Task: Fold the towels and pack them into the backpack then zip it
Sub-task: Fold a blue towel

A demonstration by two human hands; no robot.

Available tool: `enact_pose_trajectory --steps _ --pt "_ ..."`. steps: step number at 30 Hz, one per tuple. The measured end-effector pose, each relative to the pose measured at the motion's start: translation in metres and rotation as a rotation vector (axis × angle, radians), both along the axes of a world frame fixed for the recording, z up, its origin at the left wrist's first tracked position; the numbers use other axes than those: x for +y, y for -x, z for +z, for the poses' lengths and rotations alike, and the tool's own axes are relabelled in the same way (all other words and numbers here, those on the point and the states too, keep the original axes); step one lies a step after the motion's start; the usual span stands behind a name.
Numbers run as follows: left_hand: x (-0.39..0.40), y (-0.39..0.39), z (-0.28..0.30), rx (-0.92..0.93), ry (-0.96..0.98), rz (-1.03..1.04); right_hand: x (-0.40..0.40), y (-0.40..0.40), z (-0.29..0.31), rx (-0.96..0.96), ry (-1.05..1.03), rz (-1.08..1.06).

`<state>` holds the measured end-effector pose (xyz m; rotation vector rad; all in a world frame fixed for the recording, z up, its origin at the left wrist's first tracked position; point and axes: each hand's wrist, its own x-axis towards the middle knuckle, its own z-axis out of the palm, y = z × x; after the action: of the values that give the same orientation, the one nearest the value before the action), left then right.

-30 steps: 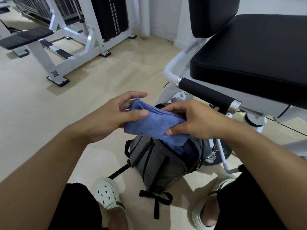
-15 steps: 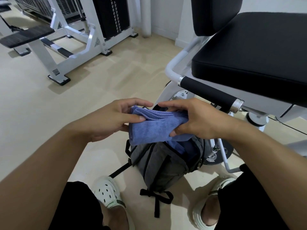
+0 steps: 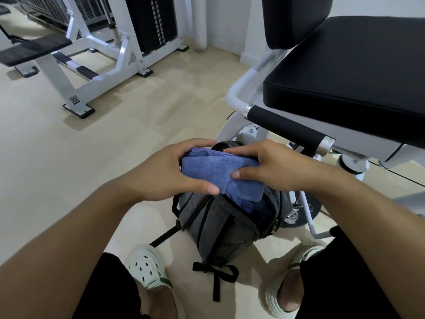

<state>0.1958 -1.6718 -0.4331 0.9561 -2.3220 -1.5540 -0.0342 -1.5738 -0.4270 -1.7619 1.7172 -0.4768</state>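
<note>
Here both hands grip one folded blue towel (image 3: 220,173) right over the mouth of the grey backpack (image 3: 220,229). The left hand (image 3: 170,173) curls round the towel's left end, thumb underneath and fingers over the top; the right hand (image 3: 271,166) clasps the right end, its thumb pressed on the front face. The towel's lower edge dips into the opening, touching or just above more blue cloth (image 3: 257,208) that shows inside, likely a towel already packed, though how many lie in there cannot be told.

As a judgement, the folding of this towel looks finished and the packing is mid-way: the bundle has to be pushed down past the rim, and the zip, which stands wide apart, is not yet closed. No further loose towels show in the view, so this may be the last one, but that is uncertain.

The backpack stands upright on the pale floor (image 3: 69,169) between the person's feet in white clogs (image 3: 147,268), its black straps (image 3: 216,277) trailing toward the camera. Just beside it on the right rises a gym machine with a black padded seat (image 3: 345,72) and a foam-covered handle (image 3: 287,127), whose white frame crowds the bag's far side. Another white weight machine (image 3: 96,54) stands well apart at the upper left. The bag's soft rim may fold inward and catch the towel.
</note>
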Motion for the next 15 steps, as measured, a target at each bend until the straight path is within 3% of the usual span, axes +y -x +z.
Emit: enact_pose_trajectory --steps 2,11,15 --pt "-0.0025 0.0008 -0.0012 0.031 0.042 0.05 0.0001 -0.0004 0.0022 -0.009 -0.017 0.028" --pt "-0.009 0.0012 -0.0044 0.136 -0.212 0.088 0.0037 0.0072 0.0062 -0.004 -0.085 0.101" --pt "-0.0031 0.0051 -0.0086 0.108 -0.162 0.063 0.0095 0.0047 0.0069 0.02 -0.135 0.109"
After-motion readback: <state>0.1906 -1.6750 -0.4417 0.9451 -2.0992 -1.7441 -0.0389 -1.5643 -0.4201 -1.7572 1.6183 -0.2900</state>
